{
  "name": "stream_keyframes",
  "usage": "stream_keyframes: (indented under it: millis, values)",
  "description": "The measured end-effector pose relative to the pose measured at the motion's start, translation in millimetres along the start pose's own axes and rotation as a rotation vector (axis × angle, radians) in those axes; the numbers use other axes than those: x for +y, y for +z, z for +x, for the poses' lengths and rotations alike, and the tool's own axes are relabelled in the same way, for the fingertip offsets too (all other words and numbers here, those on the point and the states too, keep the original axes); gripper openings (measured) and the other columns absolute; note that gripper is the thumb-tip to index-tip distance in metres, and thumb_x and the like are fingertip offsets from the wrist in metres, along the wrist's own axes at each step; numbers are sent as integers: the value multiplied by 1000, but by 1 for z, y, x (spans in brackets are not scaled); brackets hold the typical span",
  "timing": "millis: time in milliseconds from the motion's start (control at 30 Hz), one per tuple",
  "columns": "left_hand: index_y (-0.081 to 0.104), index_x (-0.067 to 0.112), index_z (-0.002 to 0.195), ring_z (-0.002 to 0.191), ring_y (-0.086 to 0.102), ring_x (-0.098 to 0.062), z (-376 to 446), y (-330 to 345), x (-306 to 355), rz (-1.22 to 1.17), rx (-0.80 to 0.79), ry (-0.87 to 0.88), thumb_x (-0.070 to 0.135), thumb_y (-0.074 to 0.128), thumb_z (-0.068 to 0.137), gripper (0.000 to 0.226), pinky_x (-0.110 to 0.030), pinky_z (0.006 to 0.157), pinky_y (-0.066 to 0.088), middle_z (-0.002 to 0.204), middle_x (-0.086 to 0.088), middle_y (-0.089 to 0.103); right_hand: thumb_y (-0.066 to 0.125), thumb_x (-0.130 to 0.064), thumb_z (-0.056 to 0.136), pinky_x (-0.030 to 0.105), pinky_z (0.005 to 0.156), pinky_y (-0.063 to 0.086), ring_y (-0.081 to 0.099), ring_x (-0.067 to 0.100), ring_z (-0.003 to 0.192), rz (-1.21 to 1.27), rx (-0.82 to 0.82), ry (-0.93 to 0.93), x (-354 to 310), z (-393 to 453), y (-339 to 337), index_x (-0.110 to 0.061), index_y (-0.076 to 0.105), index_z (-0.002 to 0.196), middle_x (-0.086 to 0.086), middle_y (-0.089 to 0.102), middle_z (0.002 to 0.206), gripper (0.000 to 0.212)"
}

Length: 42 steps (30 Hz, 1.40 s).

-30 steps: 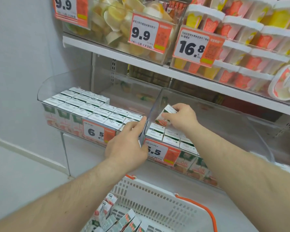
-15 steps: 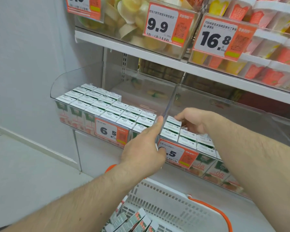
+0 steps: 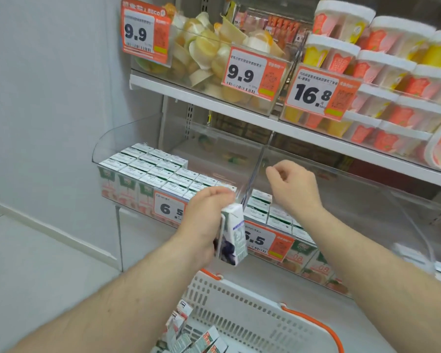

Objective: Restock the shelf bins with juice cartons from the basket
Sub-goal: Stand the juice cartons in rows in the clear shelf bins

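Before the shelf bins (image 3: 250, 159), left hand (image 3: 204, 220) is gripping a carton (image 3: 232, 235); at two o'clock, right hand (image 3: 294, 186) is hanging loosely curled, holding nothing.

Clear glossy plastic bins (image 3: 127, 138), matt white plastic basket (image 3: 242, 309) w/ orange handle, smooth coated-paper cartons (image 3: 233, 238).

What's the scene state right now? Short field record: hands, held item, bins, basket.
left hand: left hand grips a purple-and-white carton in front of the shelf edge
right hand: right hand empty, fingers loosely curled, above the right bin
left bin: left bin holds rows of upright cartons, back right part unfilled
right bin: cartons only along the front
divider: clear divider between the bins
basket: white basket below, orange handle, cartons lying loose inside
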<state>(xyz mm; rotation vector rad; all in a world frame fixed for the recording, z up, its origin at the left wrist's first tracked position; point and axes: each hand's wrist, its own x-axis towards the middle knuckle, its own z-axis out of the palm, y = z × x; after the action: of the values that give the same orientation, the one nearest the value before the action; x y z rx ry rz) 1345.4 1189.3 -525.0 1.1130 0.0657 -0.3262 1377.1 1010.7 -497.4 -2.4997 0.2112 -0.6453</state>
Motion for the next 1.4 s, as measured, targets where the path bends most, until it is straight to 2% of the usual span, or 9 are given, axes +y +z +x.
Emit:
stream_keyframes:
  millis: [167, 300, 400, 600, 833, 967, 1100, 1267, 1400]
  values:
    - [59, 10, 82, 68, 62, -30, -8, -3, 5, -187, -43, -270, 45, 55, 95, 38, -46, 83, 52, 61, -12, 66, 65, -26, 89, 25, 66, 51, 65, 8, 65, 540, -215, 20, -32, -91, -16, -23, 65, 85, -6, 71, 74, 5]
    - [61, -1, 115, 82, 69, -39, -12, 2, -1, -359, -154, -360, 62, 41, 96, 70, -48, 77, 56, 93, -28, 71, 66, -57, 72, 32, 68, 51, 67, 15, 80, 473, -359, 96, -23, -123, 3, -33, 52, 99, -2, 71, 95, 39]
    - [58, -6, 121, 109, 63, -42, -17, 4, -9, -379, -300, -322, 64, 33, 96, 79, -52, 97, 47, 116, -34, 63, 65, -23, 93, 24, 46, 39, 57, 20, 49, 707, -212, 280, -17, -122, 6, -12, 50, 87, 13, 66, 70, 19]
    - [62, 6, 107, 73, 59, -20, -19, 0, -29, 4, -447, -3, 41, 69, 74, 49, -31, 72, 47, 91, -15, 63, 59, -35, 83, 20, 39, 31, 47, 13, 48, 1409, -491, 727, -25, -119, -7, -11, 69, 104, 6, 62, 76, 34]
    - [64, 22, 97, 78, 63, -2, -19, -8, -32, 556, -55, 532, 15, 88, 68, 38, -18, 68, 51, 87, 8, 71, 51, -36, 101, 34, 61, 49, 61, 19, 66, 608, -188, 563, -4, -108, -7, -9, 69, 98, 11, 69, 94, 32]
    - [60, 36, 93, 84, 56, 1, -14, -9, -29, 744, 57, 732, 33, 85, 66, 37, -9, 64, 40, 90, 14, 62, 58, -20, 94, 26, 57, 45, 60, 15, 65, 716, -109, 356, -21, -112, -13, -12, 69, 84, 5, 71, 83, 17]
    - [53, 44, 89, 87, 52, 1, -7, -13, -24, 843, 121, 785, 20, 82, 66, 44, -7, 70, 36, 87, 23, 54, 65, -45, 71, 20, 70, 51, 65, 5, 86, 651, -268, 76, -38, -112, -3, -30, 67, 107, -12, 71, 99, 39]
    - [61, 33, 104, 97, 47, -7, 5, -22, -15, 949, 173, 848, 31, 78, 68, 40, -18, 79, 36, 96, 20, 54, 67, -17, 91, 46, 75, 56, 69, 24, 82, 606, -292, 141, -53, -85, 9, -21, 68, 100, 5, 74, 94, 9]
    - [58, 24, 124, 107, 40, -2, 20, -43, -9, 940, 181, 812, 52, 80, 63, 70, -8, 89, 28, 110, 20, 51, 60, -17, 95, 38, 66, 57, 68, 25, 65, 763, -381, 386, -59, -50, 12, -2, 68, 99, 16, 75, 83, 18]
